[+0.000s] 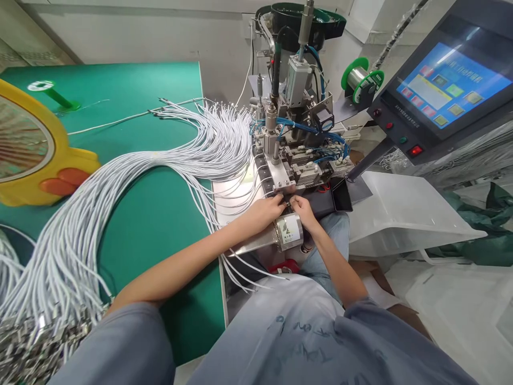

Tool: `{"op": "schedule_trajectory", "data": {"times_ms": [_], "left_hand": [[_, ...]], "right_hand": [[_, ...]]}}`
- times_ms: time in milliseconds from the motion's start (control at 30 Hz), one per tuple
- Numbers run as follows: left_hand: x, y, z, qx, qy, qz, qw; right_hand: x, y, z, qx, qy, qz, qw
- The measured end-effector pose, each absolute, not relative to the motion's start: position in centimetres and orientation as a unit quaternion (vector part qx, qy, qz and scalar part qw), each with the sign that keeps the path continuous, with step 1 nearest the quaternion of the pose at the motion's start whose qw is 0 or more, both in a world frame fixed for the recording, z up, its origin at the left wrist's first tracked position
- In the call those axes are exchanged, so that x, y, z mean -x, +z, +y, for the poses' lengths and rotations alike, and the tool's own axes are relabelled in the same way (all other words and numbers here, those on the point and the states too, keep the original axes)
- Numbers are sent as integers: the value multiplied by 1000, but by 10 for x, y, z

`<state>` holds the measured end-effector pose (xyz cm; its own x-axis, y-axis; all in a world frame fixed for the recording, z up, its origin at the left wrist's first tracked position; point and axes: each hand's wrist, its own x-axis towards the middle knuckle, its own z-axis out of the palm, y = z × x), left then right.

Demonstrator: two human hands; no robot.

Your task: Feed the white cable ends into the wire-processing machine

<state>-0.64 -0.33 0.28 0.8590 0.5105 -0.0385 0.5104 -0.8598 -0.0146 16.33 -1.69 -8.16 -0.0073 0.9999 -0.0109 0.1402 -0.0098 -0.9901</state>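
Left hand (273, 207), right hand (303, 212): fingers curled near each other at machine's (271, 136) front; whether either gripped anything, too small to tell. Labelled cylinder (289, 231) sat just below. White cables (160, 159) lay over table (144, 230), some passing under left forearm (192, 246). Likely risks: arm shift dragging cables into tangle; machine stroke pinching fingertips.
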Motion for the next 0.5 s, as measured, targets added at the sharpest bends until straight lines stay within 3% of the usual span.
{"op": "schedule_trajectory", "data": {"times_ms": [233,367,433,500], "left_hand": [[11,14,-9,948,64,-310,26],[13,14,-9,935,50,-351,17],[13,12,-6,922,49,-382,31],[12,11,-6,918,49,-392,42]], "right_hand": [[-167,-74,-16,573,412,-525,475],[-168,-47,-56,624,289,-508,519],[-159,-35,-87,626,274,-551,479],[-144,-31,-117,599,338,-626,367]]}}
